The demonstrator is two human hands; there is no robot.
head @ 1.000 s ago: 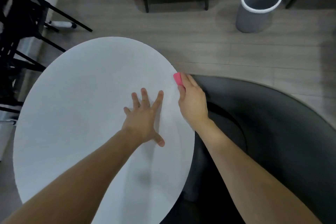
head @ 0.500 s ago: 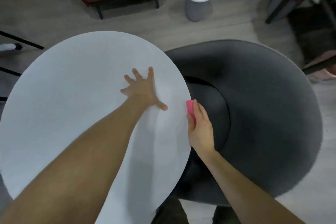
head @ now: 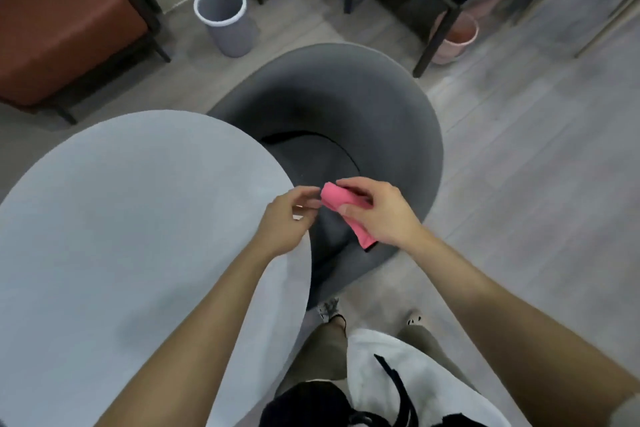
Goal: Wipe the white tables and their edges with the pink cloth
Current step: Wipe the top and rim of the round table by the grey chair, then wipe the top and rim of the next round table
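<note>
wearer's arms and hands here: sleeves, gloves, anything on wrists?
Left hand and right hand ungloved, no watch or rings visible. Forearms bare; what looks like a grey sleeve edge shows on the right arm at the frame corner.

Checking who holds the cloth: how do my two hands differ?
The right hand grips the cloth between thumb and fingers; the left hand just reaches its end with curled fingertips. The left hand is over the table edge, the right hand over the chair. Both meet at the cloth.
</note>
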